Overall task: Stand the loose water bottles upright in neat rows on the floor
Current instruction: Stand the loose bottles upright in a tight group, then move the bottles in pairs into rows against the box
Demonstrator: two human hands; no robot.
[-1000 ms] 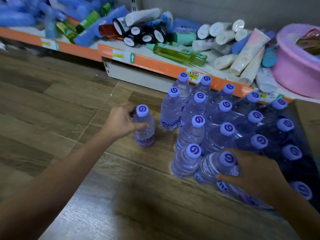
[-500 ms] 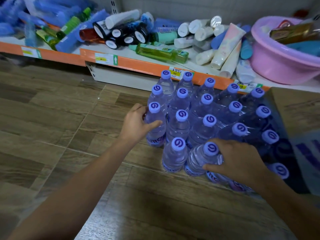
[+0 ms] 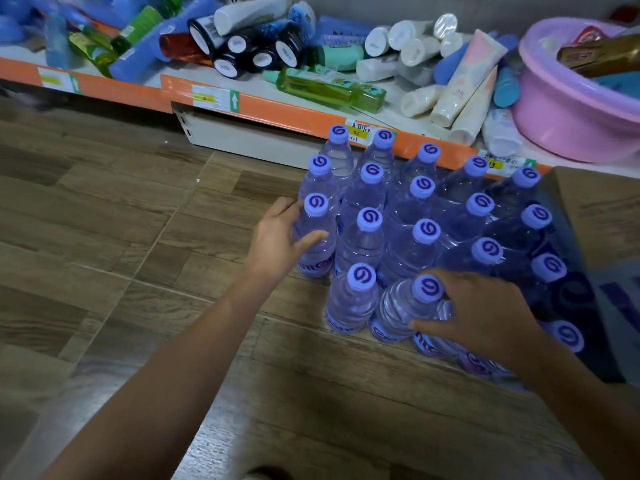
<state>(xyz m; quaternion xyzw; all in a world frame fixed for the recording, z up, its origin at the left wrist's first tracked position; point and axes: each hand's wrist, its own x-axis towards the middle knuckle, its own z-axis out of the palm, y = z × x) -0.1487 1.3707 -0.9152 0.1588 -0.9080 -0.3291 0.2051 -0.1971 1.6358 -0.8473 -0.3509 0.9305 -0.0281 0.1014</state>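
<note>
The bottles (image 3: 420, 216) stand upright in close rows on the wooden floor (image 3: 104, 237), just in front of the low shelf (image 3: 263, 110), all with purple caps up. The left hand (image 3: 277, 237) wraps the end bottle (image 3: 315, 237) at the left edge of the block, thumb across its front and fingers curled behind it; that bottle touches its neighbours. The right hand (image 3: 481, 317) lies over the near right corner of the block, fingers curved round a front bottle (image 3: 405, 306) below its cap. On the shelf lie tubes (image 3: 464, 84) and a pink basin (image 3: 568, 109). A cardboard box (image 3: 602, 209) sits right of the bottles.
</note>
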